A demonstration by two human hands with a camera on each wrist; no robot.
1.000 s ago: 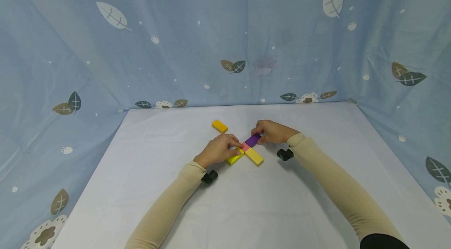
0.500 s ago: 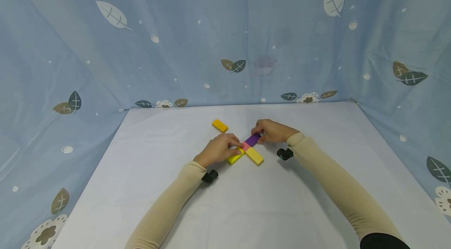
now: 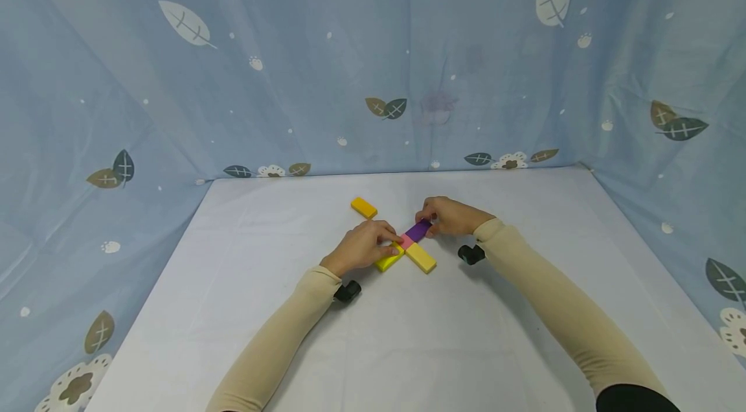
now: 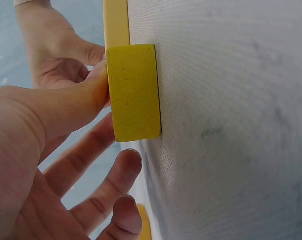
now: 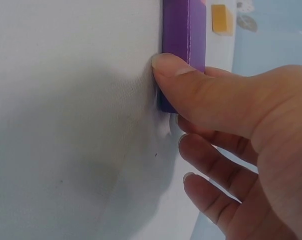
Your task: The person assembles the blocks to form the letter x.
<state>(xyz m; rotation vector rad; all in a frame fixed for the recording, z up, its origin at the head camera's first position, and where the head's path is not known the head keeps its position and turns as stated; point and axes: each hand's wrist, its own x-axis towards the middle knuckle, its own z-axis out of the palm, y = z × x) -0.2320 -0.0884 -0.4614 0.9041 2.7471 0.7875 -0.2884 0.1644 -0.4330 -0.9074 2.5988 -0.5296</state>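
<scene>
Wooden-looking blocks lie joined in a cross-like pattern on the white table. My left hand (image 3: pixel 362 247) holds the bright yellow block (image 4: pixel 134 95), its thumb at the block's top edge and its index fingertip by the pink block (image 3: pixel 406 242). In the left wrist view the remaining fingers are loosely bent beside the block. Over on the right, my right hand (image 3: pixel 453 216) pinches the far end of the purple block (image 5: pixel 180 35) between thumb and fingers. The purple block's near end meets the pink one. A pale yellow block (image 3: pixel 420 258) extends from the pink block toward the front right.
A separate orange-yellow block (image 3: pixel 364 207) lies behind my left hand, apart from the pattern. White cloth covers the table (image 3: pixel 373 347). A blue patterned curtain (image 3: pixel 291 75) hangs along the back and sides.
</scene>
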